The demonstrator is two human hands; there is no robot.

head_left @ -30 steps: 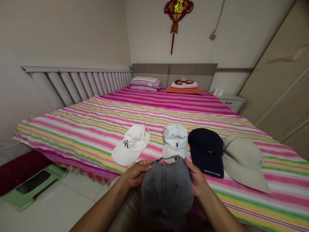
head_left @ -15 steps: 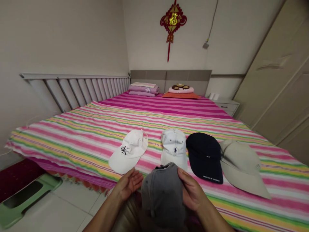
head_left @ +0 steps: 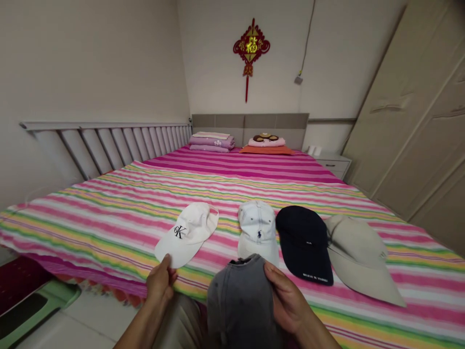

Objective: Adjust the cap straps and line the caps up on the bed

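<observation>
A grey baseball cap is in my right hand, the thumb on its outer side near the top and the fingers partly hidden behind it. My left hand is at the brim of a white cap with a black "CK" mark, thumb on the brim's edge and fingers curled below. That cap lies on the bed. Beyond the grey cap lies a pale cap with a small dark emblem, its brim partly covered. To its right are a navy cap and a beige cap, overlapping slightly.
The striped bed sheet spreads under the caps. Folded bedding and a pillow stack sit by the headboard. A metal rail runs along the left. A green stool stands on the floor at lower left.
My left hand has moved left, away from beside the grey cap, to the white CK cap's brim. My right hand keeps the grey cap. The view has tilted up and shifted slightly.
</observation>
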